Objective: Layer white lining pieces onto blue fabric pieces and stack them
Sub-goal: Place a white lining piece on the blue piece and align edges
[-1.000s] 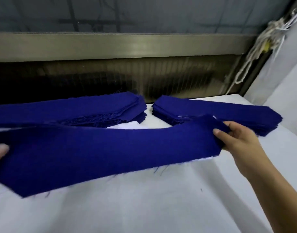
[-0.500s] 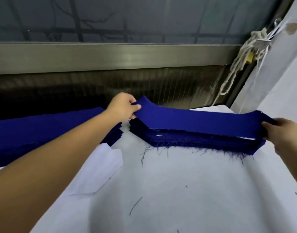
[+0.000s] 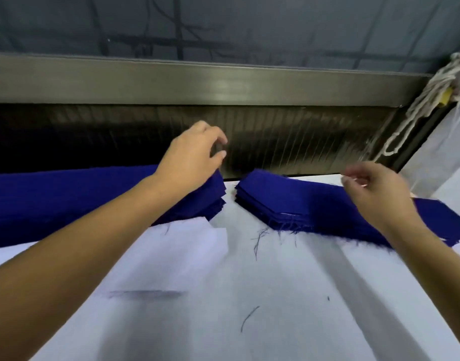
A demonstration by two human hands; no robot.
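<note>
— How did our blue fabric look?
— Deep blue, frayed at the near edges, in two stacks at the far side of the table (image 3: pixel 275 295). The left stack (image 3: pixel 67 201) and right stack (image 3: pixel 288 201) ran lengthwise left to right, pointed ends facing, just apart.
— The lining?
— A white lining piece (image 3: pixel 187 246) lay flat against the left stack.
— Our grips?
— Left hand (image 3: pixel 192 157) over its stack's tip, fingers loosely curled, empty; right hand (image 3: pixel 374 194), blurred, loose above the right stack, holding nothing we could see

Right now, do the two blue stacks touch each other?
No, a strip of white table shows between the left blue stack and the right blue stack.
</note>
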